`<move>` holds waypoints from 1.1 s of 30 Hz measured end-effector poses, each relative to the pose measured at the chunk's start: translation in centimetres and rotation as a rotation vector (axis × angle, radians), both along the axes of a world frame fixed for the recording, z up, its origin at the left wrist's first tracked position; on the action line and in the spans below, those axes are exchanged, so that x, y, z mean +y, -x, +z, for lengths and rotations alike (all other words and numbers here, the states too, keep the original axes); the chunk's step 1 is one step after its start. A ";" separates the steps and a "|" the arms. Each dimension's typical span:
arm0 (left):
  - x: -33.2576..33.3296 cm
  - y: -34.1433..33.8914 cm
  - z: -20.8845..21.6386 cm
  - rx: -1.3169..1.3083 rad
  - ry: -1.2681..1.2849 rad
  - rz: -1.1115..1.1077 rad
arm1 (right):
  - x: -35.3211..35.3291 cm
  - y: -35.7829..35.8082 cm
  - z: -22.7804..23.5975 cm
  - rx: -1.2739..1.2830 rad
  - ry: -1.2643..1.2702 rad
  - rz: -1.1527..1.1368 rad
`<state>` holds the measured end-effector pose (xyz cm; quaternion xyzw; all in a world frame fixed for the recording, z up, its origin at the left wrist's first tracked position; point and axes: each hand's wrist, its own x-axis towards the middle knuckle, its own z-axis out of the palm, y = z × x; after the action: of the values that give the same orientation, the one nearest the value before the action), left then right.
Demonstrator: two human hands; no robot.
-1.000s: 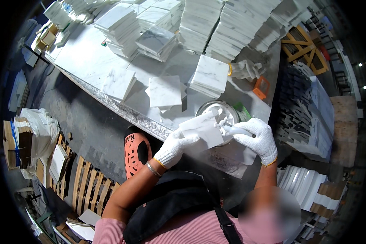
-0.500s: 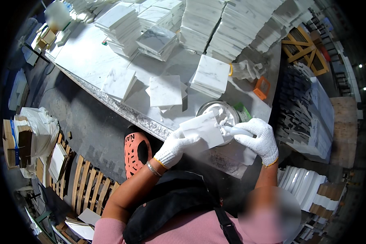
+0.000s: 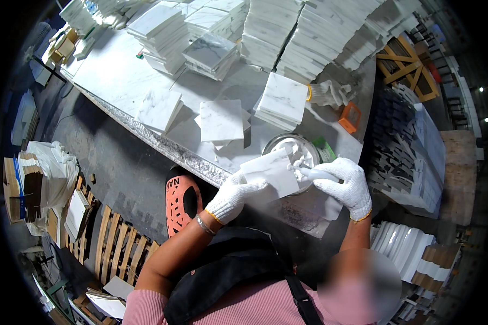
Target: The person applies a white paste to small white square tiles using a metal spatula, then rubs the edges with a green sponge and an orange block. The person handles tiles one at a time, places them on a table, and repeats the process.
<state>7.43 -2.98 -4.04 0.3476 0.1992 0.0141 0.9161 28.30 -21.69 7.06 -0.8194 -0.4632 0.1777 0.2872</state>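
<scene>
My left hand [image 3: 234, 198], in a white knit glove with a yellow cuff edge, grips a square white marble tile [image 3: 270, 174] by its left side. The tile is tilted and overlaps the near part of a round metal bowl [image 3: 268, 142] of white paste [image 3: 303, 154]. On the tile's right, my gloved right hand [image 3: 346, 187] is closed around a pale, slim-handled tool [image 3: 317, 174]. White paste clings around the tool's end, at the tile's right edge, so its exact kind is hidden.
Tile stacks [image 3: 281, 97] and crossed tiles [image 3: 221, 122] lie on the stone-topped table [image 3: 187, 153]. Near the bowl are an orange block-like object [image 3: 350, 118], a green packet [image 3: 324, 149] and a spare glove [image 3: 331, 93]. Wooden pallets [image 3: 119, 244] lie on the floor at left.
The tool's end and my right hand have shifted very slightly at the tile's right edge. My left hand and the tile stay nearly still.
</scene>
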 end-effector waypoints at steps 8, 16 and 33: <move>0.0 -0.1 0.2 0.008 -0.011 0.006 | -2.2 -1.4 -1.3 0.577 -0.134 -0.155; 0.1 -0.3 0.7 0.041 -0.072 -0.013 | -1.1 -7.2 -6.2 0.518 -0.392 -0.232; 0.2 -0.2 0.3 0.078 -0.044 -0.032 | 2.3 -9.5 -9.1 0.064 -0.301 -0.338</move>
<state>7.65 -2.82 -3.76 0.3710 0.2287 -0.0100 0.9000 37.77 -19.43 -2.03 -0.8273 -0.3311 0.0817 0.4464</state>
